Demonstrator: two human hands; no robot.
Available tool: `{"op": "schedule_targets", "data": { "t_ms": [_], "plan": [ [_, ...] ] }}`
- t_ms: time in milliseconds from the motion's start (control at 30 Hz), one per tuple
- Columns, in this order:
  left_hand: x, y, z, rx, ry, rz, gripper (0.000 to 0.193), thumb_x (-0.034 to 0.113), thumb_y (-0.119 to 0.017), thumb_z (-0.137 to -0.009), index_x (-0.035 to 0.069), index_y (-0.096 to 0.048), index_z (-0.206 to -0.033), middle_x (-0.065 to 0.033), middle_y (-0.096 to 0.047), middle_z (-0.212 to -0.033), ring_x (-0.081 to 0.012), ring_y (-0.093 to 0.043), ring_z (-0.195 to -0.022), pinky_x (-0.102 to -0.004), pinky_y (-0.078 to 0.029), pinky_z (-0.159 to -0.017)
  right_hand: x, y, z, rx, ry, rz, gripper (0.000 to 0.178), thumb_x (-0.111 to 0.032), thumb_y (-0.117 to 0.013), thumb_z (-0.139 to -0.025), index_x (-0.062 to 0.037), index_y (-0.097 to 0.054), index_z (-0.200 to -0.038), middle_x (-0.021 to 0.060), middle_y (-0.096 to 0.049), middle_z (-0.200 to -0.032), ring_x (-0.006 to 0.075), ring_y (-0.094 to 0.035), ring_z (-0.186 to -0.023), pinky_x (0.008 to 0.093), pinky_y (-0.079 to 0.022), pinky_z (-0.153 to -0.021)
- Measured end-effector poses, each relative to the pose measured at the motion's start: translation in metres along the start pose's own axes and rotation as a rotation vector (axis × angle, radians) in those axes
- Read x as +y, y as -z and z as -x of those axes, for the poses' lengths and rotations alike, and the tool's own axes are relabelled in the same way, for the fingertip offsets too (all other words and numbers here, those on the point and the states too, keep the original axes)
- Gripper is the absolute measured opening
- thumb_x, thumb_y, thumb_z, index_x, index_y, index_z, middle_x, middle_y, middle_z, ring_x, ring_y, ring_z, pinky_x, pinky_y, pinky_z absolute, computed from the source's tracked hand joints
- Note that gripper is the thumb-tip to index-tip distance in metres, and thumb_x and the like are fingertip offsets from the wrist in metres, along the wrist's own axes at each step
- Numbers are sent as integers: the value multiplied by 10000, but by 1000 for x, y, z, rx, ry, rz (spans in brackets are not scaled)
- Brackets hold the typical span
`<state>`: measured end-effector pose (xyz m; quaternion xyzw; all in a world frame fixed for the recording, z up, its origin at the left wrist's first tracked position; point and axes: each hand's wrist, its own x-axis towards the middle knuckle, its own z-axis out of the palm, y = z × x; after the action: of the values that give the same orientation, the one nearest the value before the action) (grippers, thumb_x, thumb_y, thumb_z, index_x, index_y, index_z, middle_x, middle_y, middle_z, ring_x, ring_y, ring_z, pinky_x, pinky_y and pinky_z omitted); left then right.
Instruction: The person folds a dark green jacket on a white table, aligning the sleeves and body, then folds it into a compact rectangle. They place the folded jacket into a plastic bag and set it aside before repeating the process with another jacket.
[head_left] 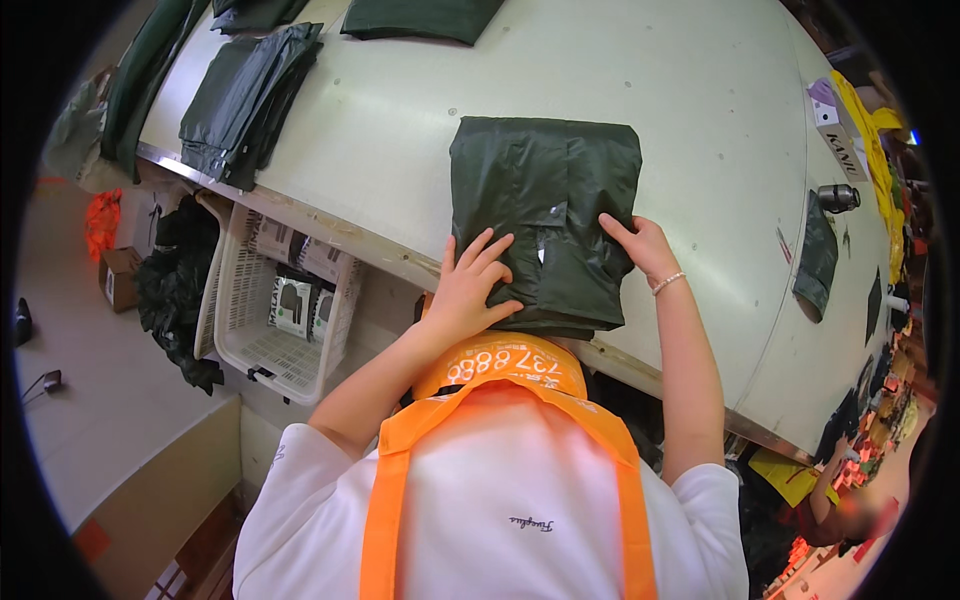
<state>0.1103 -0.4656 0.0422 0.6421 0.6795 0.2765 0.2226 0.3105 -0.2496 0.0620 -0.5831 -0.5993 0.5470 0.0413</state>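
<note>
Long pale worktable (400, 110), white plastic basket (245, 330) beneath, light floor (90, 360)

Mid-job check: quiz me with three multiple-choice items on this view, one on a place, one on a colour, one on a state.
1. Where does the folded garment lie?
A. in the white basket
B. on the pale table, at its near edge
C. on the floor

2. What colour is it?
A. dark green
B. orange
C. white

3. How are the hands?
A. both lifted clear
B. only one touching
C. left hand and right hand both pressed on it

Key: 1 B, it rests on the tabletop; 2 A, the fabric is dark green; 3 C, fingers of both lie flat on it.
</note>
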Motion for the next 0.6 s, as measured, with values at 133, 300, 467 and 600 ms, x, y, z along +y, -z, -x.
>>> {"op": "schedule_targets", "data": {
  "t_ms": [133,300,467,600],
  "plan": [
    [-3,-5,1,22,6,19,346,268,-771,-698,112,-524,-883,-67,-396,-1437,-310,-272,-1375,-609,-120,-1083,-22,6,8,-185,35,-318,425,-322,-713,-821,59,-633,-991,92,-678,-929,148,-639,-769,290,-509,-720],
    [-5,-10,-1,-4,31,13,364,267,-776,-691,112,-515,-891,-64,-389,-1440,-308,-273,-1375,-598,-130,-1086,11,-19,-7,-236,-203,-536,388,-303,-670,-861,46,-617,-1022,86,-678,-954,202,-647,-851,343,-513,-761],
    [-7,-6,3,-19,41,21,369,274,-775,-692,111,-513,-893,-63,-390,-1439,-298,-262,-1381,-591,-131,-1088,-13,-19,5,323,18,592,610,-530,-687,-759,55,-607,-913,251,-645,-890,348,-633,-792,374,-499,-730],
    [-9,-7,0,-10,33,17,369,275,-774,-694,110,-511,-894,-60,-382,-1446,-286,-256,-1385,-590,-128,-1089,-5,-14,9,97,44,267,663,-495,-718,-761,92,-575,-1035,172,-661,-911,230,-645,-821,334,-506,-719]
  ]
}}
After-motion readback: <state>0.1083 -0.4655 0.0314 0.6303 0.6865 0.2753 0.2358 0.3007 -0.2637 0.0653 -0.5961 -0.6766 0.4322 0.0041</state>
